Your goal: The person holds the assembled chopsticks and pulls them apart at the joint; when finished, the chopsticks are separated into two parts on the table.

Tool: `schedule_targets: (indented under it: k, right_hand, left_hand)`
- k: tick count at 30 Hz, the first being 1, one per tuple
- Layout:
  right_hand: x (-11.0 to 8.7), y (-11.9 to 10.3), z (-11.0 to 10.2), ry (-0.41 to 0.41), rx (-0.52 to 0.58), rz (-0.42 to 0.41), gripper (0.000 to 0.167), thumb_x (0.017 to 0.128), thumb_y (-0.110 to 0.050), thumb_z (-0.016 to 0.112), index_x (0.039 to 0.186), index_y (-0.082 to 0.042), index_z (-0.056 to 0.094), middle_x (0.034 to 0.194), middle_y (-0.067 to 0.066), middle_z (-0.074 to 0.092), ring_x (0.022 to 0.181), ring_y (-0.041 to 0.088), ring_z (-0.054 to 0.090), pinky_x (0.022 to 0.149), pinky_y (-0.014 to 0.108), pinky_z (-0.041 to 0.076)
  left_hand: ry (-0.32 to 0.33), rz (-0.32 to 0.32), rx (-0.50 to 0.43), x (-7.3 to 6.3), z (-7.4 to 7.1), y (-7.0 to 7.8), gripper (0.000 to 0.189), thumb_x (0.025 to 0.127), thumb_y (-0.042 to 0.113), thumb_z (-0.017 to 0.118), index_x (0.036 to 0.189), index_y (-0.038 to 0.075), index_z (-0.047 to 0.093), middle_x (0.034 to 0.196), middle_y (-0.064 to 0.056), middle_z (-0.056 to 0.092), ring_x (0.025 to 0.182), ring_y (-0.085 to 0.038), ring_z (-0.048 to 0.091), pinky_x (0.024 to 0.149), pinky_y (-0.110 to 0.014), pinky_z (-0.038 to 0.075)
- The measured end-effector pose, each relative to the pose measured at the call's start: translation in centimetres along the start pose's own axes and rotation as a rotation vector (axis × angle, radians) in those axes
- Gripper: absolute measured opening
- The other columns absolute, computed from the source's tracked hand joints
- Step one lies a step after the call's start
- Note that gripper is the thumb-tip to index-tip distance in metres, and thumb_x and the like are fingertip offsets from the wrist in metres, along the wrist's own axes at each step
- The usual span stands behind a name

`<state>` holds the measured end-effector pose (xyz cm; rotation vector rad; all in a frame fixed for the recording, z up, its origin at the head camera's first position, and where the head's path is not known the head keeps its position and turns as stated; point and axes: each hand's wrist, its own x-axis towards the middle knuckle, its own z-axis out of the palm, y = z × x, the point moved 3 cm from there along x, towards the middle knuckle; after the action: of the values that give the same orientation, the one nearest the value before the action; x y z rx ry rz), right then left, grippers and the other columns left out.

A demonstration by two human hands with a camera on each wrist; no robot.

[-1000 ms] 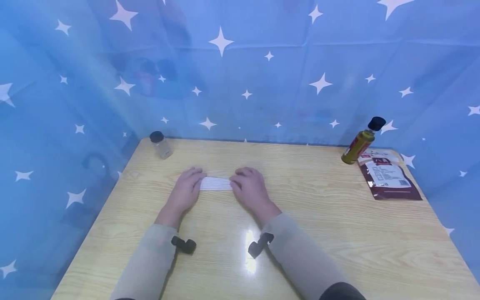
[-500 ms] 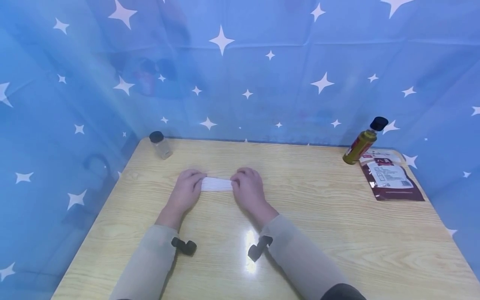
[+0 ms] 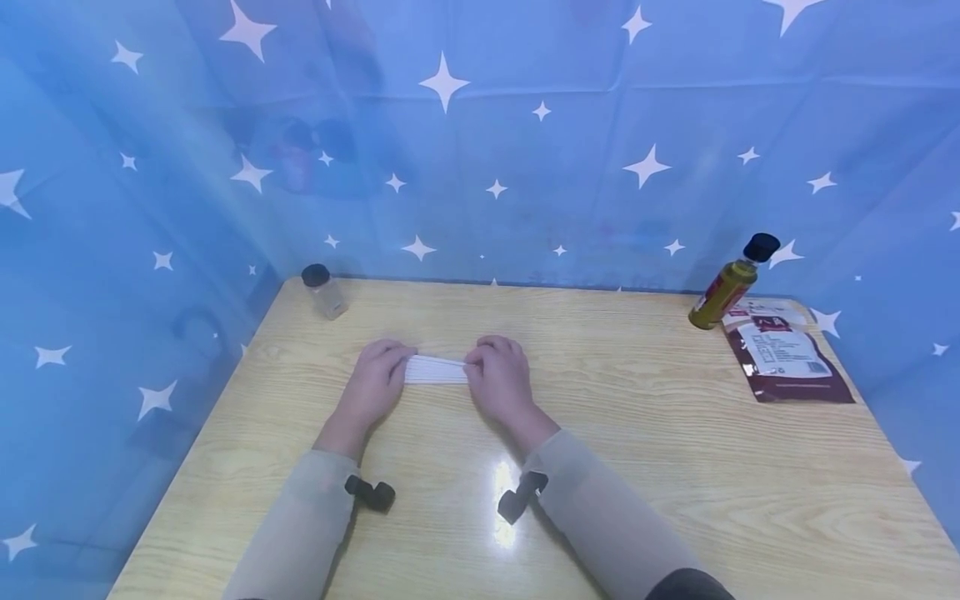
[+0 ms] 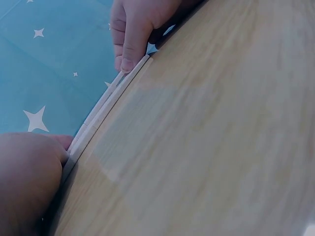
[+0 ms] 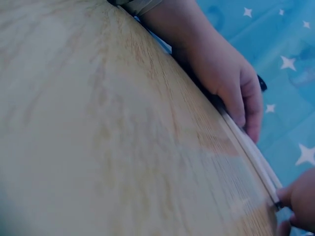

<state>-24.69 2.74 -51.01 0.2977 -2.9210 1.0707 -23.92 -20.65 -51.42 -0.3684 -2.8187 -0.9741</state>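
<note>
A narrow strip of folded white paper [image 3: 437,370] with thin dark lines along it lies low over the table between both hands. My left hand [image 3: 372,377] pinches its left end, thumb on the near side. The right end is pinched by my right hand [image 3: 501,377], its fingers bent over the far side. Seen edge-on in the left wrist view, the paper [image 4: 106,105] has stacked layers that part slightly near the right thumb. The right wrist view has the left hand [image 5: 221,69] along the same paper [image 5: 253,155]. Fingers cover both paper ends.
On the wooden table [image 3: 600,467], a clear jar with a black lid [image 3: 324,292] stands at the back left. At the back right are a bottle of yellow-green liquid [image 3: 724,292] and a maroon-and-white packet [image 3: 783,362]. A blue starry curtain [image 3: 570,150] hangs behind.
Both hands keep their grip in almost the same place. The far edge of the paper now slopes a little more toward the right hand, and the whole head view has shifted slightly.
</note>
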Motion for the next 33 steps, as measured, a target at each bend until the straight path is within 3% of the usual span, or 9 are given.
schedule_targets:
  k: [9,15,21,27,33]
  right_hand:
    - [-0.1,0.3,0.2,0.042,0.032,-0.024,0.023,0.107,-0.027,0.057,0.115,-0.015,0.075,0.144,0.004,0.060,0.143,0.031,0.042,0.126,0.052,0.021]
    - [-0.1,0.6,0.2,0.079,0.089,-0.072,0.021,0.104,-0.023,0.058,0.115,-0.013,0.073,0.128,0.003,0.068,0.135,0.031,0.049,0.124,0.051,0.026]
    - [-0.3,0.9,-0.1,0.130,0.151,-0.171,0.017,0.102,-0.019,0.065,0.113,-0.014,0.077,0.105,-0.003,0.072,0.114,0.023,0.057,0.116,0.048,0.034]
    - [-0.8,0.7,-0.6,0.135,0.129,-0.259,0.023,0.104,-0.024,0.067,0.121,-0.014,0.080,0.111,-0.001,0.074,0.113,0.021,0.059,0.102,0.042,0.049]
    - [-0.9,1.1,-1.2,0.138,0.097,-0.243,0.021,0.103,-0.026,0.069,0.118,-0.018,0.082,0.111,-0.005,0.074,0.113,0.017,0.060,0.102,0.040,0.051]
  left_hand:
    - [0.023,-0.049,-0.054,-0.2,-0.1,-0.2,0.033,0.108,0.019,0.055,0.137,0.012,0.070,0.142,-0.010,0.061,0.140,-0.034,0.048,0.119,-0.055,0.038]
    - [0.097,-0.052,-0.075,-0.2,-0.4,-0.4,0.026,0.108,0.021,0.061,0.129,0.011,0.074,0.132,-0.009,0.066,0.132,-0.031,0.055,0.116,-0.052,0.041]
    - [0.146,-0.002,-0.072,-0.2,-0.6,-0.3,0.021,0.106,0.020,0.066,0.122,0.010,0.077,0.121,-0.007,0.070,0.123,-0.029,0.058,0.110,-0.049,0.045]
    - [0.197,0.065,-0.024,-0.3,-0.6,0.0,0.020,0.106,0.024,0.069,0.118,0.012,0.080,0.117,-0.004,0.073,0.118,-0.026,0.061,0.106,-0.047,0.047]
    - [0.261,0.123,0.026,-0.5,-0.8,0.6,0.018,0.102,0.023,0.074,0.115,0.013,0.081,0.112,-0.005,0.076,0.110,-0.027,0.063,0.101,-0.047,0.049]
